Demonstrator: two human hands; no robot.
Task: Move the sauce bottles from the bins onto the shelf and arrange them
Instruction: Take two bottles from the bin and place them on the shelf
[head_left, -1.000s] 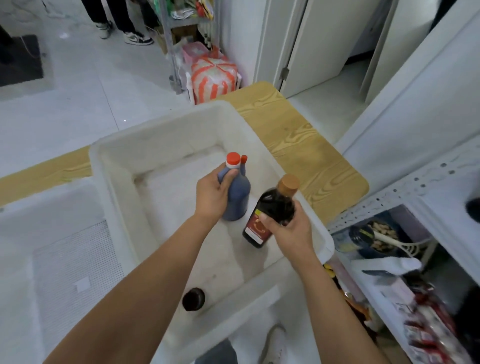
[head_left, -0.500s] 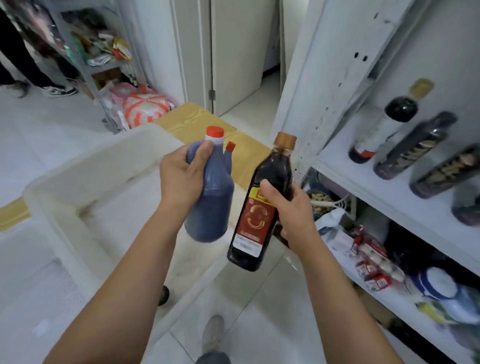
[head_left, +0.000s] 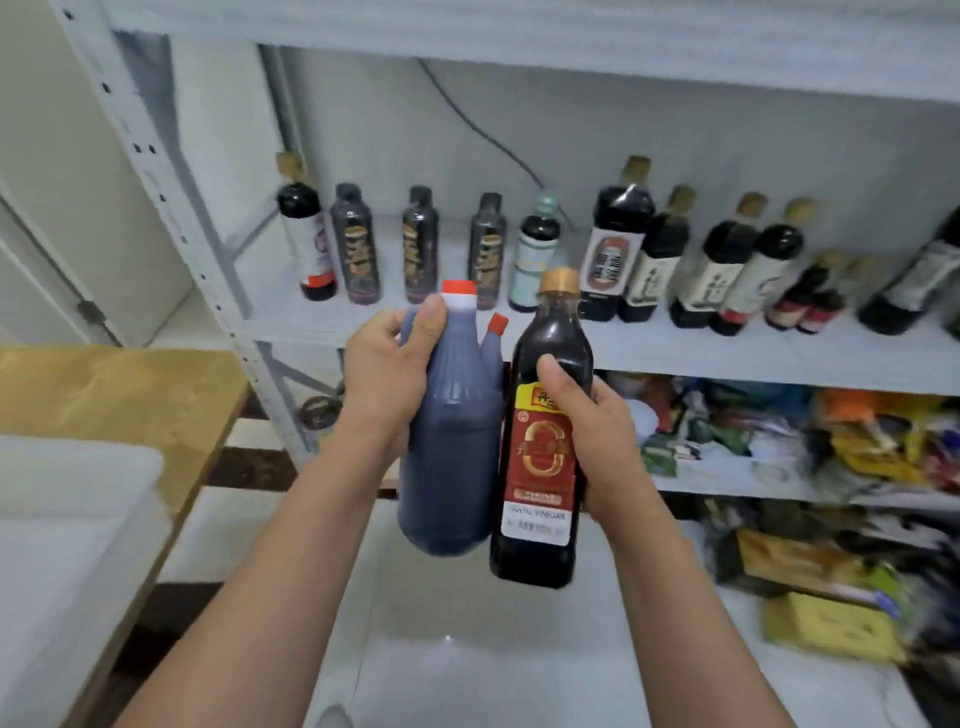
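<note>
While the left hand (head_left: 384, 374) is gripping a bluish plastic sauce jug (head_left: 452, 467) by its shoulder, with the thumb curling up beside the red cap, the right hand (head_left: 597, 431) is wrapping round a dark vinegar bottle (head_left: 540, 467) at its red label, the thumb pressing on the glass just above it. Both containers are hanging upright in the air, side by side and touching or nearly so, near the camera and in front of the shelf (head_left: 675, 348), not resting on anything. The jug is showing a second, smaller red cap on its right side; the vinegar bottle is wearing a tan cap and a white strip reading "VINEGAR" low on its label.

On the white shelf beyond them, a row of sauce bottles (head_left: 488, 249) is standing upright along the far edge, running from left to right: slim dark ones with gold print on the left, a pale-labelled one in the middle, and taller tan-capped ones crowding together on the right. A dark cable (head_left: 483, 135) is trailing down the wall behind them.

Below, the lower shelves (head_left: 779, 488) are holding blurred, colourful packets. At the near left, a white bin (head_left: 78, 483) is sitting on a wooden desk (head_left: 114, 395), and pale floor (head_left: 467, 649) is showing under the forearms.
</note>
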